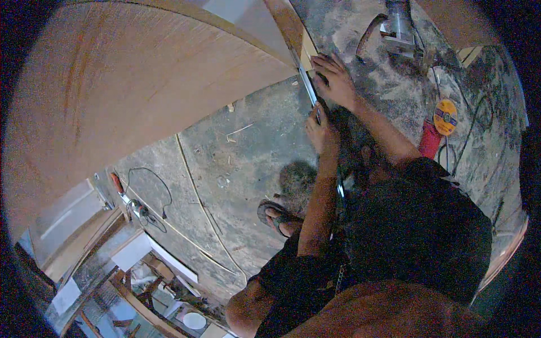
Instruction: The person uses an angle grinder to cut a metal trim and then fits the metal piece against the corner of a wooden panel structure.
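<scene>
My left hand (pixel 322 133) is closed around the near end of a narrow, shiny metal strip (pixel 308 87) whose exact kind I cannot make out. The strip's far end meets the corner of a large wooden panel (pixel 141 73). Just beyond, my right hand (pixel 337 83) lies with its fingers stretched out against a pale wooden edge piece (pixel 307 52). Its fingertips touch that wood, and it grips nothing that I can see.
A corded tool with a red handle (pixel 117 183) lies on the dusty floor at left, near thin wooden strips (pixel 194 188). At right is a yellow disc (pixel 445 117) against a red object (pixel 430 139). Wood offcuts and a frame (pixel 149 307) fill the lower left.
</scene>
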### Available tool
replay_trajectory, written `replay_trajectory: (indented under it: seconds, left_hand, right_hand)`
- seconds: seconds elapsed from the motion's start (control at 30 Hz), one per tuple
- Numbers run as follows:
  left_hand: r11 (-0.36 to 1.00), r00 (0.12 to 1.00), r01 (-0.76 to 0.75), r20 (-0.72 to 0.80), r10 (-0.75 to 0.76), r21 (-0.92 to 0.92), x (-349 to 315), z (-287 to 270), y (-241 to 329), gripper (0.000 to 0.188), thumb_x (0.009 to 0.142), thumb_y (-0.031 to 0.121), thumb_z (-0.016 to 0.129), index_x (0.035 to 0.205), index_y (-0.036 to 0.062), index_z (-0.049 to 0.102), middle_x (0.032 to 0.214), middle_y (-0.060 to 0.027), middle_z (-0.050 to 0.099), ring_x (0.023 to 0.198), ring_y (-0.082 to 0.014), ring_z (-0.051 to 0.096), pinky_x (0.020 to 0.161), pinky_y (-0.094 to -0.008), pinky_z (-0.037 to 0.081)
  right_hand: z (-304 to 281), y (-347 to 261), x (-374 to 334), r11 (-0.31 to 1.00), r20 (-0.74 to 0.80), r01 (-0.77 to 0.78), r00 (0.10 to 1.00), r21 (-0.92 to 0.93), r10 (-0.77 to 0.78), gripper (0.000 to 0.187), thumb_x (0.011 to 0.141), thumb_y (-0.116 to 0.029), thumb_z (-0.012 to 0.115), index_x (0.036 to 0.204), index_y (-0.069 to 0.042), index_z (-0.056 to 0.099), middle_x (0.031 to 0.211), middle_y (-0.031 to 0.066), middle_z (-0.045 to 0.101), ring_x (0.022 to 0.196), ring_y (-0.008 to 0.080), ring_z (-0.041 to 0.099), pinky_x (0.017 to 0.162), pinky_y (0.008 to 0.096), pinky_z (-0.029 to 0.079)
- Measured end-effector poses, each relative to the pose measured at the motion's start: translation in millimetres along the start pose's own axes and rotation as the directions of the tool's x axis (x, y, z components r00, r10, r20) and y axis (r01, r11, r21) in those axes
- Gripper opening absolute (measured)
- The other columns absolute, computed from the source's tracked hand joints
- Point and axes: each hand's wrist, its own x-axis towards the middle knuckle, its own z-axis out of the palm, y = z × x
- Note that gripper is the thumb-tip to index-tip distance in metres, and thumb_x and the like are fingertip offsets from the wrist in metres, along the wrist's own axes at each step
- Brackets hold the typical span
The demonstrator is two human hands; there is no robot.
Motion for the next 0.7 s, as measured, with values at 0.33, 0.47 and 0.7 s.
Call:
replay_trajectory:
  seconds: [0.33,0.47,0.7]
  left_hand:
    - [0.996,0.995,0.042,-0.084,-0.048,-0.076,5.5,-17.0,8.0,0.054,0.092,0.013,0.055,0.144,0.0115,0.041,0.123,-0.0197,0.056,0.102,-0.0401,0.058,0.084,-0.0473,0.05]
    - [0.963,0.979,0.2,0.081,-0.189,-0.181,17.3,-26.3,5.9,0.047,0.097,0.018,0.05,0.142,0.0077,0.043,0.117,-0.022,0.056,0.095,-0.04,0.06,0.078,-0.0462,0.052]
    - [0.939,0.995,0.099,0.01,-0.101,-0.329,6.2,-45.6,15.7,0.044,0.098,0.018,0.047,0.142,0.0078,0.044,0.103,-0.0216,0.056,0.09,-0.0407,0.06,0.075,-0.0445,0.052]
  right_hand:
    - [-3.0,2.7,-2.8,0.984,0.065,-0.169,0.984,0.053,0.165,0.056,0.089,-0.01,0.056,0.142,-0.01,0.041,0.145,0.009,0.046,0.138,0.0372,0.034,0.112,0.0472,0.032]
    - [0.9,6.6,-4.0,0.988,0.052,-0.133,0.99,0.076,0.129,0.062,0.09,-0.01,0.055,0.148,-0.011,0.031,0.146,0.0094,0.045,0.139,0.0383,0.032,0.112,0.0473,0.032]
    - [1.5,3.7,-8.8,0.954,0.122,-0.25,0.965,0.168,0.231,0.062,0.09,-0.007,0.054,0.147,-0.012,0.033,0.147,0.0086,0.044,0.137,0.0376,0.035,0.112,0.0455,0.034]
